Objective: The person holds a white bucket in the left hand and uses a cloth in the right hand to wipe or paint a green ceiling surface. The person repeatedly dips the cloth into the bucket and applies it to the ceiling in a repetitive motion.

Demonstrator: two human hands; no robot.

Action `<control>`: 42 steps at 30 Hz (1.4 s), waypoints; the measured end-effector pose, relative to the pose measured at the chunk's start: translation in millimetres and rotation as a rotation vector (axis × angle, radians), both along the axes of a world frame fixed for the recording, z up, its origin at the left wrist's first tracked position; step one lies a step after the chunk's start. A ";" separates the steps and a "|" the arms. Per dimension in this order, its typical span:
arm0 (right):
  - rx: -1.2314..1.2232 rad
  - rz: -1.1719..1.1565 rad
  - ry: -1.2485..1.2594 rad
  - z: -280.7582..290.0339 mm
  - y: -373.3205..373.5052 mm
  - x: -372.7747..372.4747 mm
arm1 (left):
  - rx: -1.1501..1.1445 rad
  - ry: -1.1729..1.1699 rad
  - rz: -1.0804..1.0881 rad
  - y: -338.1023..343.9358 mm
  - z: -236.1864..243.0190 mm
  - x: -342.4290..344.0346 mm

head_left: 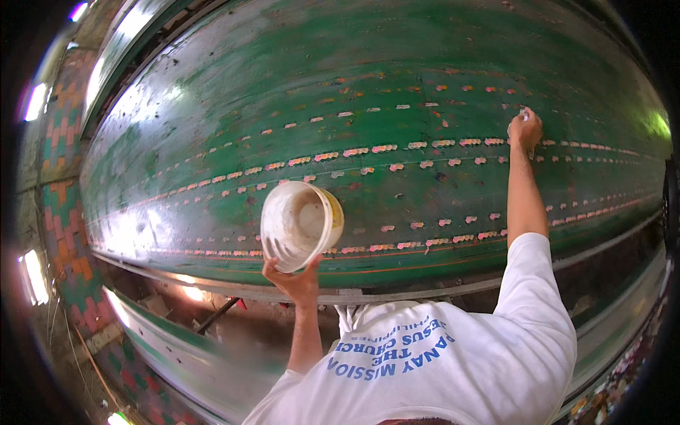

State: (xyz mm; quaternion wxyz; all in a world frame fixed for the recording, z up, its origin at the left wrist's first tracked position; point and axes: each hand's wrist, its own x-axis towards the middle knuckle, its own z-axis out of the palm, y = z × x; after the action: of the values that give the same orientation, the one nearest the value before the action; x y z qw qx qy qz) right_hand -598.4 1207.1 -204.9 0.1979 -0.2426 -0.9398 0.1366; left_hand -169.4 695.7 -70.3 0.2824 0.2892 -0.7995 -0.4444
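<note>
In my left hand (296, 281) is a white plastic bucket (280, 219) with a yellow patch on its side. My fingers grip its near side, and it is tilted so that its mouth and whitish inside show. My right hand (525, 131) reaches far out to the right over a long green tabletop (397, 188). Its fingers are closed together, with a small whitish bit at the tips that I cannot make out. Rows of small pink and orange printed marks (326, 156) run lengthwise along the surface, and my right hand is beside one row.
A pale rail (453, 289) edges the table's near side, just in front of my body. Behind it lies another long green surface (177, 361). Coloured brick-patterned paving (67, 234) runs along the left. A further green table (113, 53) stands at the upper left.
</note>
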 end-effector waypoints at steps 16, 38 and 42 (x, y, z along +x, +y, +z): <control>-0.319 1.283 0.140 21.1 -436.3 12.2 | -0.279 -0.288 0.118 48.8 -22.0 36.3; -0.110 0.281 0.128 -0.2 -30.5 1.7 | -0.223 -0.159 0.152 37.6 -37.4 65.3; -0.259 0.737 0.407 1.7 -207.5 34.4 | -0.205 -0.092 0.194 29.8 -25.4 75.4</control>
State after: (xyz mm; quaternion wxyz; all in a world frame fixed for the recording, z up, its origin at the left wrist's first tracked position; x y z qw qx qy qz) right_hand -564.0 999.6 -203.1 0.2849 0.1179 -0.8807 0.3596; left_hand -94.0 725.5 -95.7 0.3153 0.3547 -0.8210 -0.3175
